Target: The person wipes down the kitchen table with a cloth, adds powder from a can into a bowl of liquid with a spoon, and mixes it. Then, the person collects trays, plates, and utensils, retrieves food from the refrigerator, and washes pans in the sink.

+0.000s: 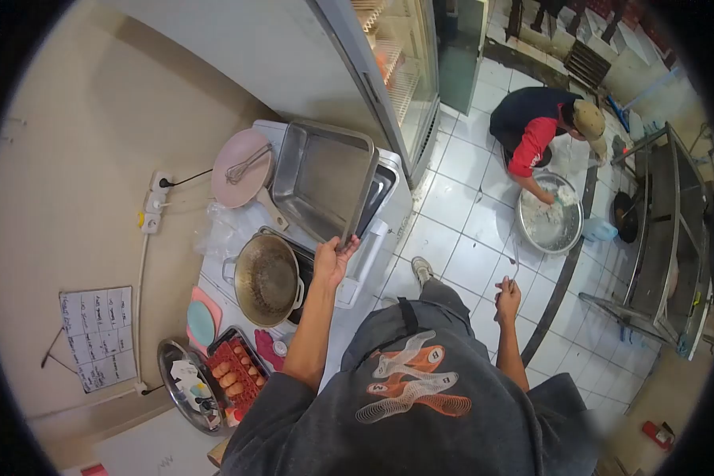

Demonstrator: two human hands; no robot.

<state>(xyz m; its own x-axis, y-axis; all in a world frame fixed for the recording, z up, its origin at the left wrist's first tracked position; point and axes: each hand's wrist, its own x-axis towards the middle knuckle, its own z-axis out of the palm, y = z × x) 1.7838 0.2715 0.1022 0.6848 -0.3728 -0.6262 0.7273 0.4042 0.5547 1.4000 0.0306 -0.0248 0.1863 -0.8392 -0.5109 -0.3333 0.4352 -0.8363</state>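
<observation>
My left hand (333, 260) grips the near corner of a deep rectangular metal baking pan (321, 178), which sits tilted on the white surface to my left. In my right hand (508, 300), lowered at my side above the floor, is a thin metal utensil (516, 266); its upper end is too small to make out. Close to my left forearm stands a worn two-handled pot (267, 279). Beyond the pan lies a pink plate (234, 170) with a wire whisk (248, 163) on it.
A co-worker (535, 131) crouches on the tiled floor with one hand in a big metal basin (549, 214) of white stuff. A fridge (408, 103) stands ahead and a metal rack (662, 238) at right. An egg tray (234, 371) and a metal bowl (169, 353) lie near-left.
</observation>
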